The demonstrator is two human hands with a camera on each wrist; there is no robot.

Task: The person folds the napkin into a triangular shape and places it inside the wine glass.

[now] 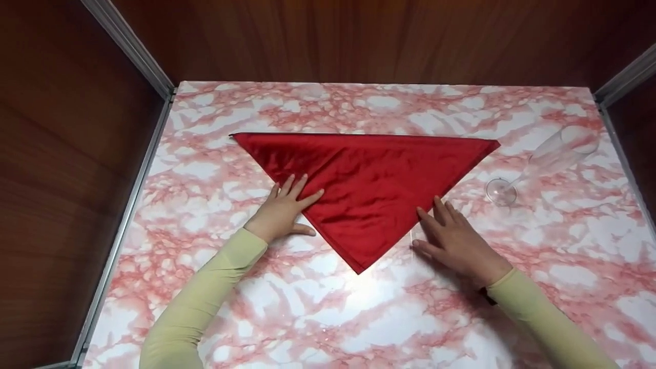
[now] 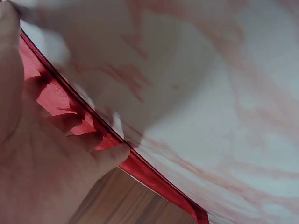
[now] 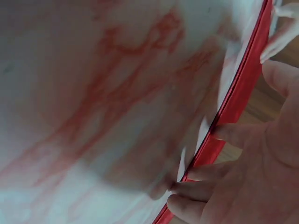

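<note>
A red satin-like cloth (image 1: pixel 369 184), folded into a triangle, lies on the table with its long edge at the far side and a corner toward the person. My left hand (image 1: pixel 282 212) rests with spread, straight fingers on its left slanting edge, thumb on the table. On the right slanting edge, fingertips of my right hand (image 1: pixel 456 243) touch the cloth, the thumb apart from it. In the left wrist view, the fingers of the left hand (image 2: pixel 51 158) lie along the red cloth's edge (image 2: pixel 149 175). The right wrist view shows the right hand (image 3: pixel 252 168) along the opposite edge (image 3: pixel 233 98).
A clear stemmed glass (image 1: pixel 558 154) lies on its side to the right of the cloth, its round foot (image 1: pixel 501 191) toward the cloth. The pink-and-white marbled table (image 1: pixel 318 312) is bounded by brown wood panels (image 1: pixel 348 41) and metal-edged frames (image 1: pixel 128 189).
</note>
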